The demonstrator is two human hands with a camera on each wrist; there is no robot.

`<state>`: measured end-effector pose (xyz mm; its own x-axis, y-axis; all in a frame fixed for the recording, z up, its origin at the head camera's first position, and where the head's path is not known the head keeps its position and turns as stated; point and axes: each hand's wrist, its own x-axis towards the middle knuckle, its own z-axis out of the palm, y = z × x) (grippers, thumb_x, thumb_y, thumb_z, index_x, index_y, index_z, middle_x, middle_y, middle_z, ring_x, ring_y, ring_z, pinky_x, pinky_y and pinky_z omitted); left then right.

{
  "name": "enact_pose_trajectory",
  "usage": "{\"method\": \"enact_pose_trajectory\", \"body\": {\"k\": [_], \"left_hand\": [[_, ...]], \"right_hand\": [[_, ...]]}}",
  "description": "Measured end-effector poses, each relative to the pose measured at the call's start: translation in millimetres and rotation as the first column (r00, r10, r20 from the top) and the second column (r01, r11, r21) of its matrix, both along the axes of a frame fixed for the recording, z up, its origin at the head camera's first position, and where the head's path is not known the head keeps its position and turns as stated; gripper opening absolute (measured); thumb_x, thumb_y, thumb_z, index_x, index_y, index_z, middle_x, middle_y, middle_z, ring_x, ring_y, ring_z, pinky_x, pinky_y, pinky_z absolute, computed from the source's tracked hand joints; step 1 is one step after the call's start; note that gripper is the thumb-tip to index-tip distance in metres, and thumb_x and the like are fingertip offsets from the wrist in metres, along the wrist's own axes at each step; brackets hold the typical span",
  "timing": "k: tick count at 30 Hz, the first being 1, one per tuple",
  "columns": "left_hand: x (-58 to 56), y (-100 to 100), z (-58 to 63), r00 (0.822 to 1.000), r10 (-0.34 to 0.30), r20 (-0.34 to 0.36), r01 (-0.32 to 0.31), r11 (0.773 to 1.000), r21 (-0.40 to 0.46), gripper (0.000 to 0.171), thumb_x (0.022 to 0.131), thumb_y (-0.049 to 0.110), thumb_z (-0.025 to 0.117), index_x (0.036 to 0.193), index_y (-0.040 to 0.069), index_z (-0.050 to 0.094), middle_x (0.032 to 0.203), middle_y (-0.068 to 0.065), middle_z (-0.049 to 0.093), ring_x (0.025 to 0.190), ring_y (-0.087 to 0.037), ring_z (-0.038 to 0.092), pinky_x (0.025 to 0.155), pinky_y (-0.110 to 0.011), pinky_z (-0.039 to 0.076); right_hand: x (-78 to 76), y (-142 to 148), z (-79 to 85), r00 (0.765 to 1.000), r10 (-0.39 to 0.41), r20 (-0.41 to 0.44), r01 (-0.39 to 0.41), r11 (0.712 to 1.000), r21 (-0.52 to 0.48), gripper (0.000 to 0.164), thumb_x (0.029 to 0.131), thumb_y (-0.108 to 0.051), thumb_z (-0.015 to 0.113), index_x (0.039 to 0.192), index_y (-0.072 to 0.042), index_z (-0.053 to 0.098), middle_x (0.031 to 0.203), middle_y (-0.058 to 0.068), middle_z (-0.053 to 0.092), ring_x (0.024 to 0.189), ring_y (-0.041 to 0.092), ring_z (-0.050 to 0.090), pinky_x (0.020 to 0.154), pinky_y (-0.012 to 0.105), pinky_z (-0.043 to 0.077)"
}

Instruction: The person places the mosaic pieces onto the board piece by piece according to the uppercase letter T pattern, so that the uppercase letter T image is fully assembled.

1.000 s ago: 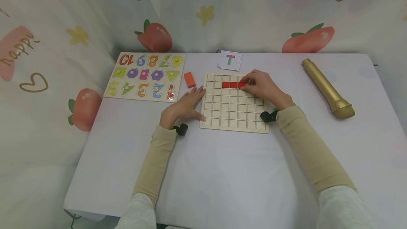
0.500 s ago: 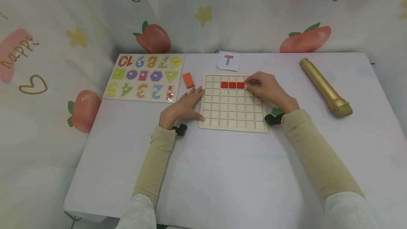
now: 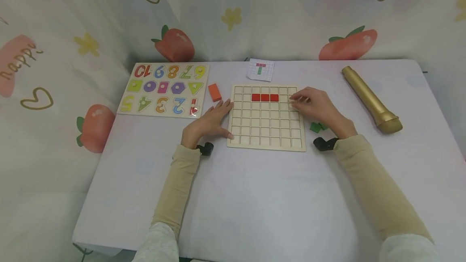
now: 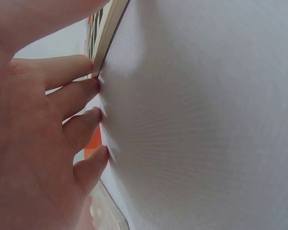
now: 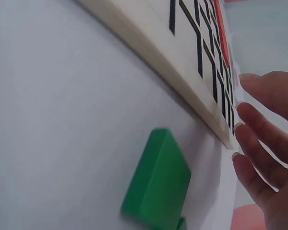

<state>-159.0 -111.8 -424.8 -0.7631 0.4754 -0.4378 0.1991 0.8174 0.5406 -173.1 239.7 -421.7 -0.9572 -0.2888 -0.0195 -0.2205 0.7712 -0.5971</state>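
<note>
our white table bears the wooden grid board, flat before us, with three red tiles side by side in its second row from the back. our left hand is spread against its left edge; our right hand, fingers loosely bent around nothing, is over its right edge. green tiles lie just beyond that edge, the pattern card behind. we'd judge it wise to brace lightly and seat each tile square, checking the card.

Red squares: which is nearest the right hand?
The rightmost red square, at the row's end facing the right hand; the middle square and left square lie farther.
</note>
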Motion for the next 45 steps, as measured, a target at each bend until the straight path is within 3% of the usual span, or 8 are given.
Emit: {"method": "enact_pose_trajectory", "body": {"k": [21, 27, 34, 45], "left_hand": [[1.1, 0.5, 0.2, 1.0, 0.002, -0.007, -0.002, 1.0, 0.009, 0.114, 0.083, 0.031, 0.087, 0.167, 0.015, 0.011, 0.175, 0.0, 0.0, 0.162, -0.02, -0.005, 0.133, -0.036, -0.003], [1.1, 0.9, -1.1, 1.0, 0.006, -0.01, -0.006, 1.0, 0.004, 0.114, 0.082, 0.032, 0.087, 0.167, 0.015, 0.012, 0.175, 0.0, 0.001, 0.162, -0.02, -0.005, 0.133, -0.036, -0.003], [1.4, 1.2, -0.8, 1.0, 0.008, -0.01, -0.008, 1.0, 0.002, 0.113, 0.084, 0.032, 0.086, 0.167, 0.016, 0.012, 0.175, 0.001, 0.001, 0.162, -0.02, -0.005, 0.133, -0.036, -0.003], [2.7, 1.4, -0.1, 1.0, 0.012, -0.007, -0.012, 1.0, -0.004, 0.113, 0.083, 0.032, 0.086, 0.167, 0.017, 0.012, 0.175, 0.002, 0.001, 0.162, -0.019, -0.005, 0.133, -0.035, -0.003]], "right_hand": [[43.6, 55.9, -0.6, 0.997, -0.044, 0.059, 0.043, 0.999, 0.017, 0.03, 0.096, -0.019, 0.072, 0.123, -0.005, 0.072, 0.118, 0.017, 0.071, 0.106, 0.032, 0.063, 0.092, 0.046, 0.048], [49.9, 73.4, -4.5, 0.994, -0.081, 0.071, 0.078, 0.996, 0.044, 0.033, 0.094, -0.025, 0.075, 0.123, -0.009, 0.072, 0.12, 0.015, 0.073, 0.109, 0.028, 0.063, 0.091, 0.031, 0.045], [53.2, 91.6, -5.2, 0.993, -0.028, 0.118, 0.029, 1.0, -0.007, 0.039, 0.09, -0.028, 0.081, 0.125, -0.012, 0.072, 0.125, 0.01, 0.069, 0.105, -0.009, 0.048, 0.088, 0.002, 0.033], [52.4, 100.2, -9.2, 0.987, 0.056, 0.152, -0.053, 0.998, -0.028, 0.038, 0.087, -0.014, 0.082, 0.124, -0.013, 0.073, 0.126, 0.008, 0.064, 0.106, -0.004, 0.046, 0.088, 0.001, 0.029]]}}
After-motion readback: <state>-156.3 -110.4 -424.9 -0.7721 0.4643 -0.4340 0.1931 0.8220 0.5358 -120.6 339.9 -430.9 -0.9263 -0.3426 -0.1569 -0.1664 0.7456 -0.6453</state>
